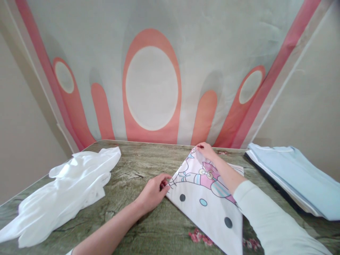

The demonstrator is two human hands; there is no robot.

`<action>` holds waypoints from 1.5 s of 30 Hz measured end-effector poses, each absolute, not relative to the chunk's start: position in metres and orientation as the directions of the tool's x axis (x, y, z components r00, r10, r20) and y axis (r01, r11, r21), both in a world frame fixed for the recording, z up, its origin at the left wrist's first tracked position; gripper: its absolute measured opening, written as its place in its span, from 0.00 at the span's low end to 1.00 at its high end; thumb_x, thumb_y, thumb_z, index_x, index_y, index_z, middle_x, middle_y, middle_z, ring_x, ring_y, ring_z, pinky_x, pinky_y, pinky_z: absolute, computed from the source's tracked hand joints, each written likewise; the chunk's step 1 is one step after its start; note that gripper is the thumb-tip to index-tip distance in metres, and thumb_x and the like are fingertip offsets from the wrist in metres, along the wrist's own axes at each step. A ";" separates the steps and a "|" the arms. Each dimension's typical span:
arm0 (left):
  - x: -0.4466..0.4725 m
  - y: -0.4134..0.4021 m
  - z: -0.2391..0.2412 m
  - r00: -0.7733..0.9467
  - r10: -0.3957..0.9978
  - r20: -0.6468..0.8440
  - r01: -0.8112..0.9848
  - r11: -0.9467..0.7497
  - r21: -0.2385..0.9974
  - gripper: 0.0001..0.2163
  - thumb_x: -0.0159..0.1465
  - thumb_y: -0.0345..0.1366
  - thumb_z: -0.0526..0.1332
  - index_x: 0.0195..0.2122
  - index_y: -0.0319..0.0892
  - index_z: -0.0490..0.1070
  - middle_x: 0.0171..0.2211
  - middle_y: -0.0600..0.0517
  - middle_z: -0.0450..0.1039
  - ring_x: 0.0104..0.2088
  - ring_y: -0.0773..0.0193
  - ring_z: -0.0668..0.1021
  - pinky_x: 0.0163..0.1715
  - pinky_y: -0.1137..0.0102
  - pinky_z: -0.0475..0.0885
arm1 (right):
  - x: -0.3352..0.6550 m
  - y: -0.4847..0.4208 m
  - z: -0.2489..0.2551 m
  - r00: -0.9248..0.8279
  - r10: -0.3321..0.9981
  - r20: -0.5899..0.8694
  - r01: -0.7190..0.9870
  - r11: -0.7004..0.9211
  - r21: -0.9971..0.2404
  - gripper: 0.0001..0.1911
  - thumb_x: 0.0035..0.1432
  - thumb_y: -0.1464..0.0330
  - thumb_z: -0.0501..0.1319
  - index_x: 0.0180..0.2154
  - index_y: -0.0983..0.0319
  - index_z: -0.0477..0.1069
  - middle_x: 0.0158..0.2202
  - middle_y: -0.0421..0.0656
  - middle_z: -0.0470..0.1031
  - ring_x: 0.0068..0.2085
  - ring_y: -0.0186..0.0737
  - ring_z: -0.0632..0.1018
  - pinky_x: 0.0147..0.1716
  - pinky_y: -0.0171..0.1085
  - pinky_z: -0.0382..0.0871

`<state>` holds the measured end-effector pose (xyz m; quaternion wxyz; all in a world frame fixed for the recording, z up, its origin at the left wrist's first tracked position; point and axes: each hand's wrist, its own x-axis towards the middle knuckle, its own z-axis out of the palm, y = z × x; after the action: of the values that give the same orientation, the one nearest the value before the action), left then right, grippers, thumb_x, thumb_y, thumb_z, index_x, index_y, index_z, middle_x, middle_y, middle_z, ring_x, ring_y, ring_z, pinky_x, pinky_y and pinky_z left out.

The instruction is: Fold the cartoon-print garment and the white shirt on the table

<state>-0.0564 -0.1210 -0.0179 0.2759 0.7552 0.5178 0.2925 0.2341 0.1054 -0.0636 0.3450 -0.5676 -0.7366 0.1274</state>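
Note:
A white cloth [192, 202] printed with a cartoon figure in pink, blue and black lies before me on the table, right of the middle. Its left corner is pinched between the thumb and fingers of my left hand [154, 191]. Further back, my right hand [205, 150] grips the cloth's far corner, which looks slightly raised. My right forearm crosses over the cloth and hides part of its right side. The near end of the cloth runs out of the bottom of the view.
A crumpled white cloth [63, 191] lies on the left of the wood-patterned table [127, 166]. On the right is a stack of folded clothes [297, 180], light blue on top. Behind the table hangs a grey backdrop [228, 35] with coral shapes.

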 end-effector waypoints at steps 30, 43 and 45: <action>-0.065 -0.128 -0.026 0.271 0.929 0.253 0.622 -0.370 0.690 0.11 0.60 0.30 0.54 0.44 0.41 0.67 0.45 0.47 0.65 0.30 0.67 0.70 0.33 0.70 0.70 | 0.172 -0.068 -0.037 -0.614 0.713 0.338 0.656 0.699 -0.284 0.23 0.62 0.60 0.50 0.56 0.62 0.60 0.59 0.49 0.61 0.59 0.44 0.61 0.57 0.45 0.54; -0.065 -0.128 -0.025 0.372 0.864 0.339 0.688 -0.502 0.525 0.13 0.60 0.27 0.53 0.45 0.41 0.67 0.48 0.46 0.63 0.38 0.63 0.71 0.41 0.67 0.69 | 0.312 -0.038 -0.062 -0.193 0.972 0.137 0.964 0.214 -0.157 0.32 0.61 0.51 0.43 0.61 0.61 0.54 0.63 0.47 0.52 0.63 0.50 0.52 0.60 0.54 0.42; -0.060 -0.133 -0.019 0.404 0.846 0.348 0.719 -0.529 0.451 0.12 0.62 0.28 0.51 0.46 0.42 0.67 0.50 0.45 0.63 0.47 0.58 0.70 0.48 0.62 0.65 | 0.331 -0.036 -0.065 -0.074 0.984 0.162 0.986 0.096 -0.136 0.32 0.62 0.53 0.42 0.61 0.64 0.54 0.63 0.49 0.53 0.63 0.52 0.51 0.59 0.56 0.41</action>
<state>-0.0599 -0.1332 -0.0192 0.1153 0.8298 0.4715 0.2754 0.3312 -0.0364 -0.0649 0.1061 -0.6722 -0.7327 -0.0048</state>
